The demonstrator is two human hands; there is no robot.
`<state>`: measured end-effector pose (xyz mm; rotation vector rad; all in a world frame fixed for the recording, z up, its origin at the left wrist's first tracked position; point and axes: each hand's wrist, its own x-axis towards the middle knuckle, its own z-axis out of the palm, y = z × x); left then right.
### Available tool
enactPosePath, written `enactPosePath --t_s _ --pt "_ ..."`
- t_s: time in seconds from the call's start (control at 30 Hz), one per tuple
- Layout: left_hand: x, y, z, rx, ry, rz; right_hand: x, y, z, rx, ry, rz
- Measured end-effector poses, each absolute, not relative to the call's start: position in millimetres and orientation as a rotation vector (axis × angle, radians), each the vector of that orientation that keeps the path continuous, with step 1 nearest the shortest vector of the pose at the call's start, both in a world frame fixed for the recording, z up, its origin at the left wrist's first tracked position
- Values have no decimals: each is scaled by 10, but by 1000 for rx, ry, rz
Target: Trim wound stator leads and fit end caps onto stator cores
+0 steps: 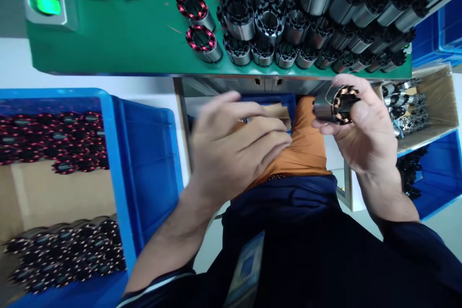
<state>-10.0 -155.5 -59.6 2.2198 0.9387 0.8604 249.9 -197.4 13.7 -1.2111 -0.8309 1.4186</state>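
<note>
The right hand (371, 130) grips a metal cylinder (324, 109) between thumb and fingers, wound end towards the camera, seemingly to keep its loose wire (329, 92) visible. To its left, the blurred left hand (238, 147) is loosely spread, nothing visible in it. Beyond both hands, upright cylinders (270, 26) crowd the desk (119, 43), probably rowed for easy reach.
</note>
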Motion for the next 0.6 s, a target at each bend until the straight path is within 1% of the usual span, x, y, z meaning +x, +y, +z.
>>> enactPosePath --t_s 0.07,0.13,0.2,0.27,0.33,0.4,0.5,0.6 --pt "36 -1562 -776 2289 874 785 2527 -1984 149 -1228 -887 1354" --pt "91 -1538 -830 2184 897 800 2533 -2011 117 -1228 -1000 1286" --pt "88 -1499 -717 1956 936 962 2507 -2042 55 -1211 -1103 1228" --pt "85 -1464 -509 1750 902 1118 2459 -2064 -11 -1202 -1162 1185" --pt "118 -1452 -337 1641 816 1220 2414 -2073 -57 -1212 -1184 1161" --pt "182 -1473 -306 1576 750 1271 2397 -2078 -75 -1203 -1181 1180" --pt "271 -1543 -525 1429 696 1185 2439 -2104 -67 -1158 -1144 1275" --pt "295 -1597 -795 1212 752 1101 2508 -2146 -57 -1132 -1124 1344"
